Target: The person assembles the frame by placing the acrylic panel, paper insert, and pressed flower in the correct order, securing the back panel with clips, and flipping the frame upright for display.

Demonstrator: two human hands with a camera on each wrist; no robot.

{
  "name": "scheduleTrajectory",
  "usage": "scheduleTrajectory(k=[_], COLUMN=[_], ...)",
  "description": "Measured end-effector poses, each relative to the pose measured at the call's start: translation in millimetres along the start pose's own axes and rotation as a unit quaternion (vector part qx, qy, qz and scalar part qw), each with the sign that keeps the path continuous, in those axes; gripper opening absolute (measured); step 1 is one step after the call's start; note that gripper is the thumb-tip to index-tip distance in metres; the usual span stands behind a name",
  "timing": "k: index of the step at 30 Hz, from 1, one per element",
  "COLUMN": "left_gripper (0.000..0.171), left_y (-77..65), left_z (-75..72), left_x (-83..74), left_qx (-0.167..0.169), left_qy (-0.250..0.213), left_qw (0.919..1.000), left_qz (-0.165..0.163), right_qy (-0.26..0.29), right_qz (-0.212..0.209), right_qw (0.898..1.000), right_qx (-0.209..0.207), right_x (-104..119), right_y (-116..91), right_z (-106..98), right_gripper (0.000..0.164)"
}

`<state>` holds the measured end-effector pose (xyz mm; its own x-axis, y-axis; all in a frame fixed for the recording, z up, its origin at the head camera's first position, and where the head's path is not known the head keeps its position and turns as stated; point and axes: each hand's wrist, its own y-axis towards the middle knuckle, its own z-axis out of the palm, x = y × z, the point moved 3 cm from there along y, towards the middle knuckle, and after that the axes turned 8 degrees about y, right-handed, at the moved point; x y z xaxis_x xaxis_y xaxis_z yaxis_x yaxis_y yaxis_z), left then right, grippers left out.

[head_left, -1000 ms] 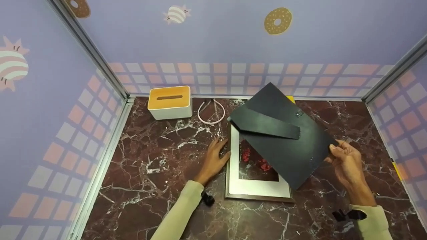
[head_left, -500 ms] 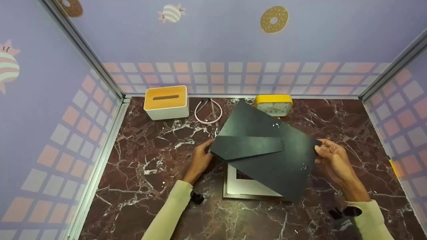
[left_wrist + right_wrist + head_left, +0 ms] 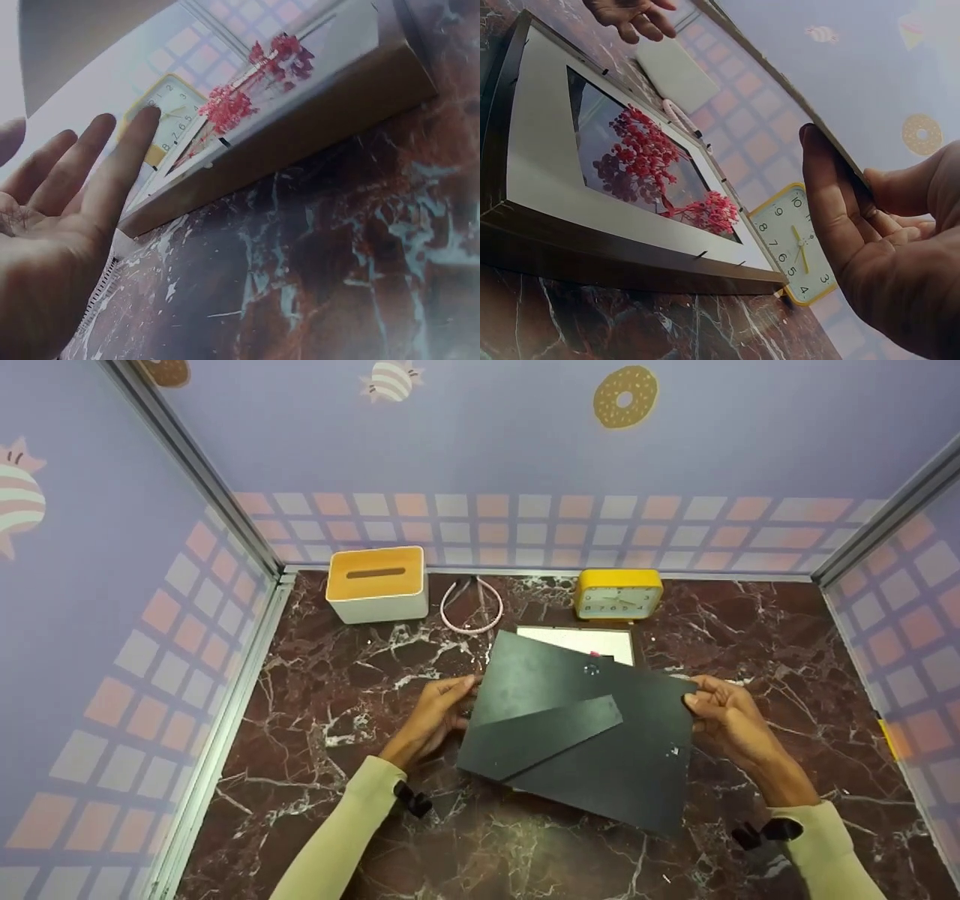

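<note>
My right hand (image 3: 739, 724) pinches one edge of a black picture-frame backing board (image 3: 555, 675), thumb on one side and fingers on the other. The board is tilted over the picture frame and has a stand leg (image 3: 559, 735) folded along it. Beneath it the picture frame (image 3: 630, 251) lies on the table, its white mat and red-flower picture (image 3: 645, 150) showing in the right wrist view. The board hides most of the frame from the head view. Beside the board's left edge is my left hand (image 3: 431, 716), its fingers extended and holding nothing (image 3: 60, 225).
A yellow alarm clock (image 3: 619, 596) stands behind the frame. Left of it along the back lie a pink headband (image 3: 471, 628) and a white tissue box (image 3: 386, 610) with an orange lid. Patterned panels (image 3: 480, 450) wall in the dark marble table (image 3: 337, 675).
The backing board has turned and come down lower over the frame, toward the front, in my right hand. My left hand has shifted left, away from the frame's side. The clock is now uncovered.
</note>
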<state>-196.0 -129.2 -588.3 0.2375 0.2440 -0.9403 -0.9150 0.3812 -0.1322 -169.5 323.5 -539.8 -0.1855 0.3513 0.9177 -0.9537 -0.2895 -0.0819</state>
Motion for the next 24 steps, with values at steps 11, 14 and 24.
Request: scheduleTrajectory(k=[11,14,24], left_gripper=[0.057,0.07,0.053], left_y=[-15.9,-20.0,-27.4], left_z=[-1.4,-4.3,-5.7], left_x=[-16.6,-18.8,-17.7], left_qx=[0.149,0.159,0.222], left_qy=[-0.082,-0.069,-0.056], left_qw=[0.984,0.9824,0.97], left_qz=[-0.054,-0.069,-0.082], right_qy=[-0.001,0.005,0.03], right_qz=[0.026,0.03,0.04], right_qw=[0.999,0.997,0.992], right_qx=[0.047,0.067,0.112], right_x=[-5.8,-6.3,-9.8], right_y=[9.9,11.1,16.2], right_z=[5.8,8.2,13.2], right_gripper=[0.023,0.026,0.03])
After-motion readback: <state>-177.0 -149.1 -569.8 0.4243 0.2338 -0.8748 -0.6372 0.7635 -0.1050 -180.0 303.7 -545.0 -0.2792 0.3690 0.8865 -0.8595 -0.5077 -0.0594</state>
